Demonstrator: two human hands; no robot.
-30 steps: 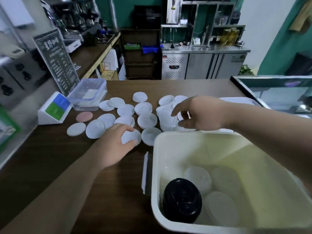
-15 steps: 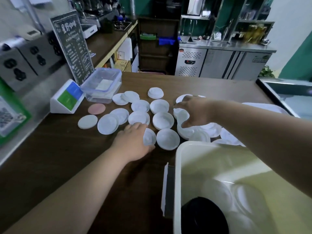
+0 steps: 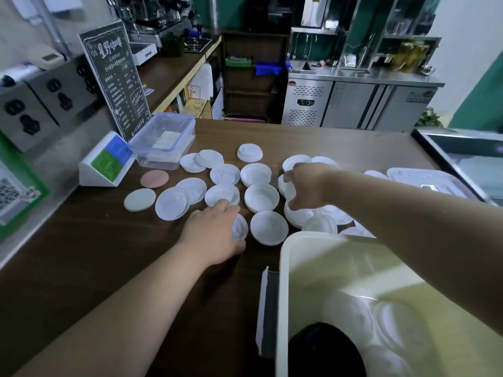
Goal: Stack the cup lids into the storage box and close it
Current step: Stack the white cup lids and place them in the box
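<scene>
Head view: since a second ago the left hand (image 3: 215, 235) has tipped its cup lid (image 3: 241, 227) up on edge, fingers curled round it, while the right hand (image 3: 307, 183) has clasped the nested stack (image 3: 296, 213). Gathering is well short of done, I judge: loose lids (image 3: 268, 227) crowd mid-counter (image 3: 109, 254). The storage box (image 3: 283, 268) stands open at the near right edge, its tall rim to clear; bare wood lies near left.

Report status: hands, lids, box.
Left hand holds one lid. Right hand grips stacked lids. Storage box open, part filled. Many loose lids on counter.
</scene>
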